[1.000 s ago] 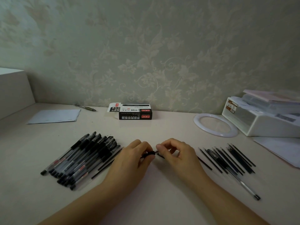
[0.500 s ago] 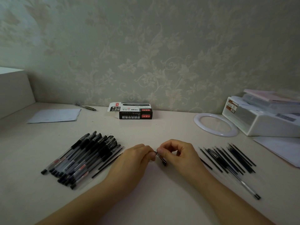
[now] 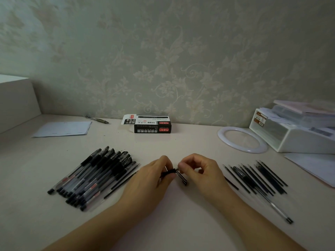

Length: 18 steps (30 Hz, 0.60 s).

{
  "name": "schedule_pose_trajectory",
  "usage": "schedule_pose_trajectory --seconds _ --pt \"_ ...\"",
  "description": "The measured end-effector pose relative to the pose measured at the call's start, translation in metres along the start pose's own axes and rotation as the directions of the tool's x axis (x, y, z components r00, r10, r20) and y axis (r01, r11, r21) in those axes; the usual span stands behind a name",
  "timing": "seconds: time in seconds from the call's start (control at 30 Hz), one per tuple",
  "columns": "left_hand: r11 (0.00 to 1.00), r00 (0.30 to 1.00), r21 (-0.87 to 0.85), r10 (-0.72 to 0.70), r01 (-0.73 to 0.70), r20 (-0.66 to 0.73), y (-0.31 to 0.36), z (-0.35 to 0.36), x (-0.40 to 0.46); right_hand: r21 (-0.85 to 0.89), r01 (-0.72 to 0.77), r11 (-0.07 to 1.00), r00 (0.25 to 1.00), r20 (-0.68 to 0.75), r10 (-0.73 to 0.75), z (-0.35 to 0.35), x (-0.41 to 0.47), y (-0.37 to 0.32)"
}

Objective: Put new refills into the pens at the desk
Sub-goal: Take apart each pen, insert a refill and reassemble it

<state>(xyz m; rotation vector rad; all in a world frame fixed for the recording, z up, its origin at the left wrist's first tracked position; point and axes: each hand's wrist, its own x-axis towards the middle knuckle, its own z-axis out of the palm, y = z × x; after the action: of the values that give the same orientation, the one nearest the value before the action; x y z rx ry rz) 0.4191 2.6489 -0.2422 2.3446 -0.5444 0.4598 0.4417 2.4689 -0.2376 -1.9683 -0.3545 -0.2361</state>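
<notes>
My left hand (image 3: 150, 180) grips a pen (image 3: 168, 172) by its black grip section, just above the middle of the desk. My right hand (image 3: 197, 169) pinches the metal tip end of that pen between thumb and forefinger. A dark pen cap (image 3: 182, 178) lies slanted under my right fingers. A pile of capped clear-barrelled pens (image 3: 92, 176) lies left of my hands. Several thin black refills (image 3: 257, 176) are spread out on the right, with one more pen (image 3: 277, 209) beside them.
A black and white refill box (image 3: 151, 124) sits by the wall. A white ring (image 3: 242, 140) and a white storage box (image 3: 293, 131) with papers stand at the right. A paper sheet (image 3: 62, 129) and a lone pen (image 3: 97, 119) lie at back left.
My hands have drawn closer together around the pen's tip end. The cap now lies slanted on the desk under my right fingers.
</notes>
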Motion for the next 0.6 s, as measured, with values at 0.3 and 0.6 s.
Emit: schedule_pose_trajectory --seconds 0.3,0.6 --pt "1.000 1.000 -0.005 -0.002 0.002 -0.030 0.0003 -0.0003 0.0002 -0.002 0.010 1.000 1.000 0.025 -0.010 0.0017 -0.0020 -0.0014" --pt "1.000 0.999 -0.019 -0.005 0.005 -0.035 0.0014 -0.0009 0.0007 0.020 0.024 1.000 0.999 0.037 -0.025 -0.0006 -0.0016 -0.0024"
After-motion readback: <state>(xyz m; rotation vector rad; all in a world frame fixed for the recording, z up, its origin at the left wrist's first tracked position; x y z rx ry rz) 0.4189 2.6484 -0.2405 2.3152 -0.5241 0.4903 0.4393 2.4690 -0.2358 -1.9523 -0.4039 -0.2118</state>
